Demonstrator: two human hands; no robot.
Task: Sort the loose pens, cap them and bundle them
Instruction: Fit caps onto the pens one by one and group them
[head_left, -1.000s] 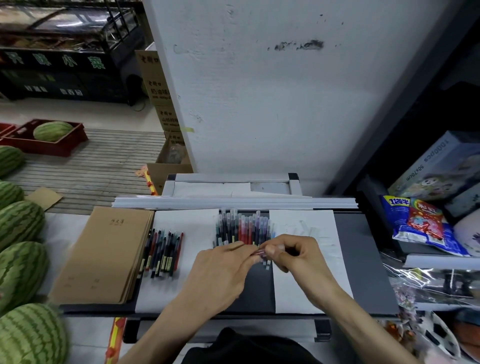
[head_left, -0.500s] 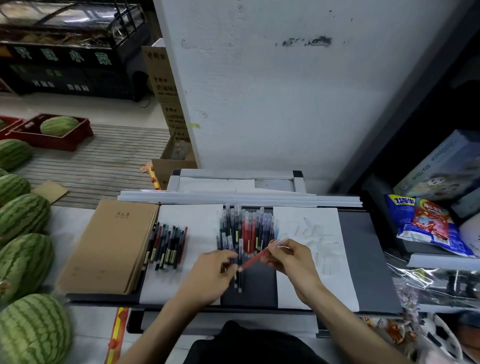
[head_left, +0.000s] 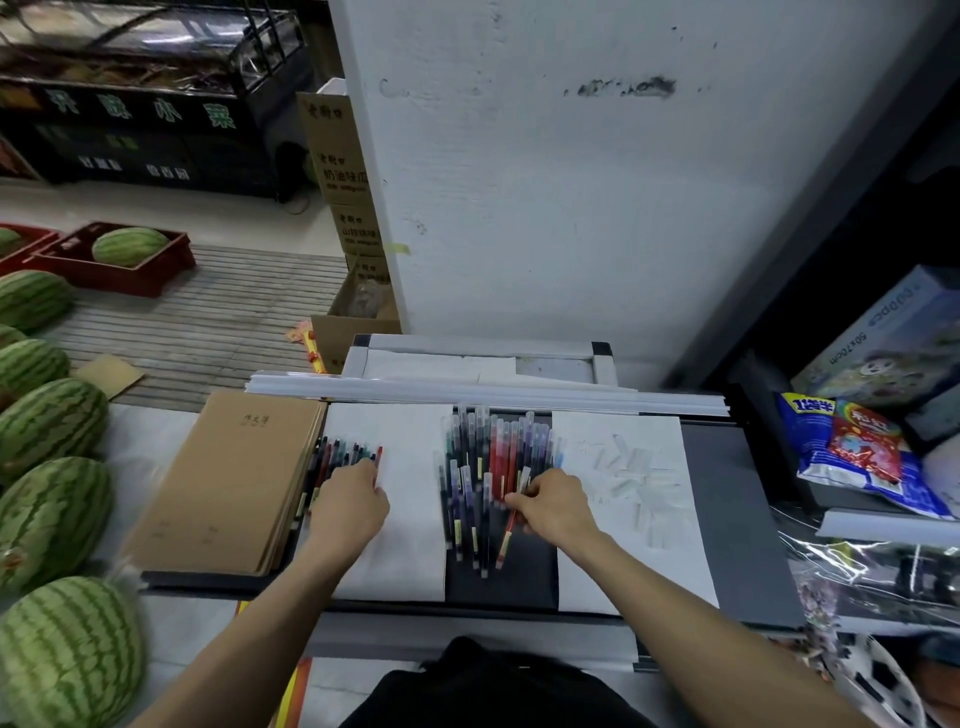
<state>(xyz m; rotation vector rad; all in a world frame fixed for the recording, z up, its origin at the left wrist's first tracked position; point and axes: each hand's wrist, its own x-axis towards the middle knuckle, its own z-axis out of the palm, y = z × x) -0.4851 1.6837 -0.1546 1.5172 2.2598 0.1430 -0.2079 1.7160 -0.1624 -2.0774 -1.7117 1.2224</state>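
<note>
The left hand (head_left: 353, 501) is stretched forward and to the left, back upward, with its fingers (head_left: 371, 474) bent down onto the near ends of the loose pens (head_left: 340, 457). Whether a pen is grasped there cannot be told, as the fingertips are covered by the hand itself. The right hand (head_left: 558, 506) is held over the middle of the worktop (head_left: 727, 519), and a red pen (head_left: 505, 540) is pinched in its curled fingers (head_left: 522, 500), slanted with its near end leftward. The loose pens, with dark and red barrels, are laid side by side on a white sheet (head_left: 410, 519) just beside a stack of brown notebooks (head_left: 228, 483). The capped pens (head_left: 488, 457) are spread on the dark strip between two sheets, dark ones at the left, red in the middle, blue at the right. Clear caps (head_left: 631, 467) are scattered on the right sheet and can barely be made out against it.
</note>
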